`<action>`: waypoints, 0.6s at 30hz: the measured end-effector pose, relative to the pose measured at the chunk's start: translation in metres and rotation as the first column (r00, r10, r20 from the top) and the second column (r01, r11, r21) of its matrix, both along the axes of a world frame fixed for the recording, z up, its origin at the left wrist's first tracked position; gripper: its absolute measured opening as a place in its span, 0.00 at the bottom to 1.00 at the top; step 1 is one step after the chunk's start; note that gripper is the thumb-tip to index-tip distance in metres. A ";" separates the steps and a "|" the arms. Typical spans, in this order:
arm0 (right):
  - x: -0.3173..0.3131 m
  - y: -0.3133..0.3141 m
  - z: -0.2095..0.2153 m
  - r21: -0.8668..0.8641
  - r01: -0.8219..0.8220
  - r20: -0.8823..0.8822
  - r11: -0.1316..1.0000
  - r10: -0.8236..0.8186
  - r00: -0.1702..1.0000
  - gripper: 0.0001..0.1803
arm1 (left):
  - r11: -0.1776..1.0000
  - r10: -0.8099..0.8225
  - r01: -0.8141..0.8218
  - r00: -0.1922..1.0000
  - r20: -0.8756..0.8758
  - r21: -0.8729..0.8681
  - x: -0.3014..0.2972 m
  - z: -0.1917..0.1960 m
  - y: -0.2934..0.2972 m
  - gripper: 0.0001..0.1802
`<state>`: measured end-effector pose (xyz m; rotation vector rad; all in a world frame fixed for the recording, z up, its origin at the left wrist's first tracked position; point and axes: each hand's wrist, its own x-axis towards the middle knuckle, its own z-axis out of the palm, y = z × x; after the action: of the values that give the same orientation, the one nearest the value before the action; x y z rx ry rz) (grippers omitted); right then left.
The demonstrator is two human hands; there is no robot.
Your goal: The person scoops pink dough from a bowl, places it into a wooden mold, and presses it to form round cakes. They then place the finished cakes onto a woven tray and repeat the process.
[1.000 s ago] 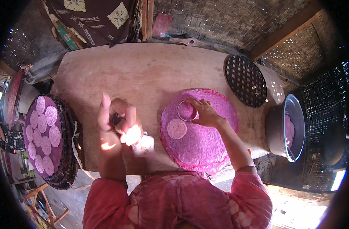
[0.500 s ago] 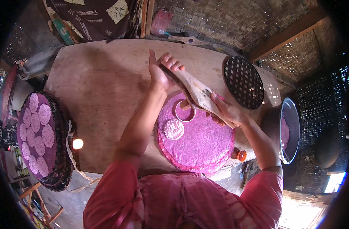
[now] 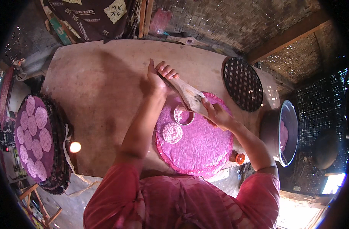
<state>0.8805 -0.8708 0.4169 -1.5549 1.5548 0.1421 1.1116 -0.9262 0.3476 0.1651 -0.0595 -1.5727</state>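
A long pale wooden hand press (image 3: 185,88) is held slantwise over a round pink cloth-covered mat (image 3: 199,152). My left hand (image 3: 160,79) is closed around its far left end, thumb pointing up. My right hand (image 3: 217,113) grips its near right end. Below the press, a thin round ring (image 3: 192,121) lies on the pink cloth, with pale pink strands (image 3: 178,114) in its left part. Beside the ring, toward me, sits a flat disc of pale pink strands (image 3: 172,133). The underside of the press is mostly hidden.
A round tray (image 3: 52,152) with several pink strand discs stands at the left. A dark openwork woven tray (image 3: 243,84) lies at the table's (image 3: 94,95) far right. A deep basin (image 3: 272,133) with pink material stands at the right, near a small orange-ended object (image 3: 239,158).
Pale pink strands have appeared inside the ring, which held none before. Both hands and the press have shifted slightly, with the hands still gripping it.
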 end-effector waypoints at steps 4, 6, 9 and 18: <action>-0.004 0.000 0.006 -0.105 0.026 -0.070 0.994 -0.033 0.997 0.44 | 1.000 -0.015 0.015 0.999 -0.039 -0.016 -0.016 -0.007 -0.005 0.25; -0.009 0.003 0.008 -0.113 0.005 -0.059 0.994 -0.012 0.998 0.44 | 1.000 -0.021 0.020 0.996 -0.087 -0.015 -0.024 -0.009 -0.002 0.24; -0.020 0.009 0.008 -0.096 -0.020 -0.114 0.995 0.009 0.993 0.45 | 0.998 -0.028 0.030 0.998 -0.054 0.047 -0.032 -0.008 0.008 0.23; -0.016 0.038 -0.019 0.022 0.078 -0.016 0.997 -0.078 0.997 0.47 | 0.978 -0.032 0.030 0.999 0.002 0.207 -0.024 -0.003 0.027 0.23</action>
<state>0.8641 -0.8326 0.3976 -1.4759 1.6178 0.1275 1.0874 -0.8990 0.3446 0.3335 0.0983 -1.6083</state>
